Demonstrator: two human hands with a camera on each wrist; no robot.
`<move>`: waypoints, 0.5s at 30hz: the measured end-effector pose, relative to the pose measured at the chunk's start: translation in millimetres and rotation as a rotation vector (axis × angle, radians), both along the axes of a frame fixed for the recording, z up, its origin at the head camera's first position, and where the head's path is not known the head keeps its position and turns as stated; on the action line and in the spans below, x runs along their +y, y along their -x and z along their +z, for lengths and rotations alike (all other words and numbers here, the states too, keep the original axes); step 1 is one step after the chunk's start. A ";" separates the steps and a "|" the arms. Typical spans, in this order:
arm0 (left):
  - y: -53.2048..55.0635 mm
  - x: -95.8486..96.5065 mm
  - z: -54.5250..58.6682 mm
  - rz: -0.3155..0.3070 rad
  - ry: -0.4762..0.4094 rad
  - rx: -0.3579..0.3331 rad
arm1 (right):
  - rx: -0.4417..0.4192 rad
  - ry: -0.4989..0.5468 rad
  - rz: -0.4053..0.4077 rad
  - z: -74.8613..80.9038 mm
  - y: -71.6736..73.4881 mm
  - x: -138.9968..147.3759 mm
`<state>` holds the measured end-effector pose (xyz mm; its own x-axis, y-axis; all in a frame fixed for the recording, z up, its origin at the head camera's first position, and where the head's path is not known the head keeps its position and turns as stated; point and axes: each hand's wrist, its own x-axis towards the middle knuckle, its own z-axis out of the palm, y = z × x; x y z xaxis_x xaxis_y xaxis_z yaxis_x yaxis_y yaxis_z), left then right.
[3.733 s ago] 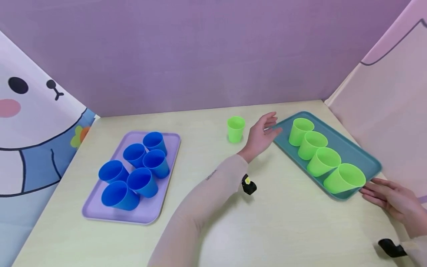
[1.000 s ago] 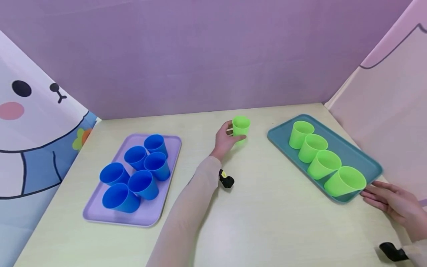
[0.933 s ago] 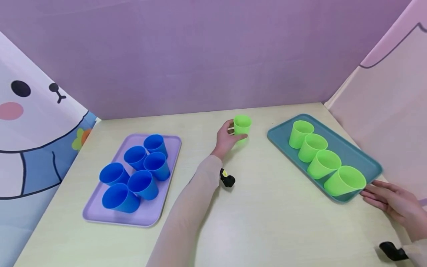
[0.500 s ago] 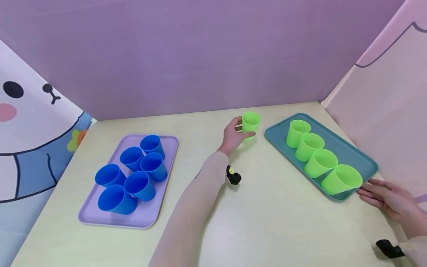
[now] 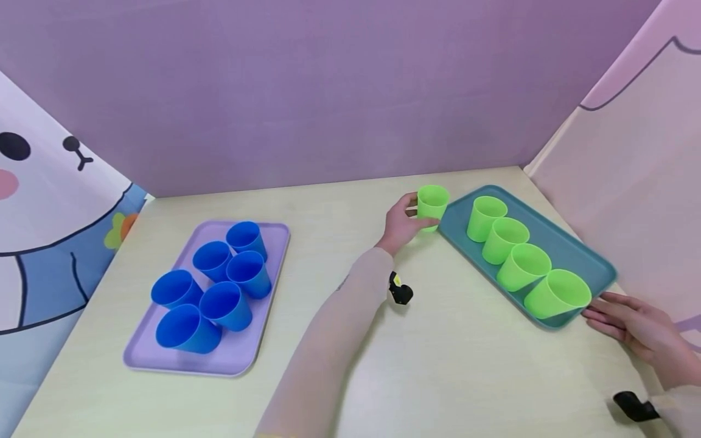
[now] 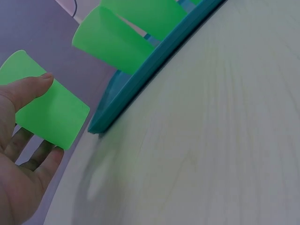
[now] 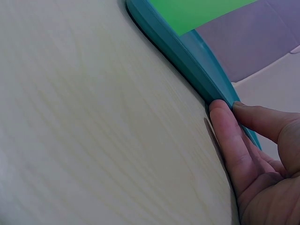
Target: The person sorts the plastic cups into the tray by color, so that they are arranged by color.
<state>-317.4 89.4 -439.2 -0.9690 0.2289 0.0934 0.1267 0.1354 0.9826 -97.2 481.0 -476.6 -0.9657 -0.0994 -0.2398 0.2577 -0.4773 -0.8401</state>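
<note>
My left hand (image 5: 402,225) grips a light green cup (image 5: 432,204) between thumb and fingers. The cup is upright, just left of the teal tray (image 5: 569,240); in the left wrist view this cup (image 6: 51,110) is lifted off the table near the tray's corner. On the tray, several matching green cups (image 5: 524,267) stand in a slanting row along its near side. At the tray's near right corner, my right hand (image 5: 641,328) pinches the rim. In the right wrist view its thumb (image 7: 262,119) lies on the rim, with the fingers against the outer edge.
A lilac tray (image 5: 274,243) on the left bears several blue cups (image 5: 249,274). Both trays rest on a pale wooden table (image 5: 438,365). A purple backdrop (image 5: 328,91) rises behind, with printed cloth (image 5: 55,213) at the left and a pale panel (image 5: 630,182) at the right.
My left hand came back from beside the teal tray, took hold of the lone green cup, then carried it right to the tray's left corner. The right hand stayed at the tray corner.
</note>
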 end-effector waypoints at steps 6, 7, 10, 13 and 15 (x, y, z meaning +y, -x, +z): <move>-3.2 14.5 -0.5 -0.009 -0.003 -0.002 | 0.003 -0.018 -0.012 -0.9 0.5 0.0; -3.5 16.8 -0.8 -0.010 -0.004 -0.002 | 0.003 -0.015 -0.013 -0.7 0.3 -0.3; -4.2 23.7 -1.3 -0.014 -0.003 0.001 | 0.001 -0.021 -0.015 0.2 -1.3 -1.7; -4.4 29.3 -2.2 -0.017 0.007 0.012 | -0.005 -0.024 -0.018 1.6 -2.2 -3.6; -4.9 32.1 -3.0 -0.017 0.026 0.019 | -0.006 -0.036 -0.018 2.0 -2.3 -5.1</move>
<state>-312.6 121.4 -442.2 -0.9631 0.2478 0.1050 0.1473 0.1591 0.9762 -94.9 475.8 -474.6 -0.9658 -0.0729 -0.2487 0.2543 -0.4515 -0.8553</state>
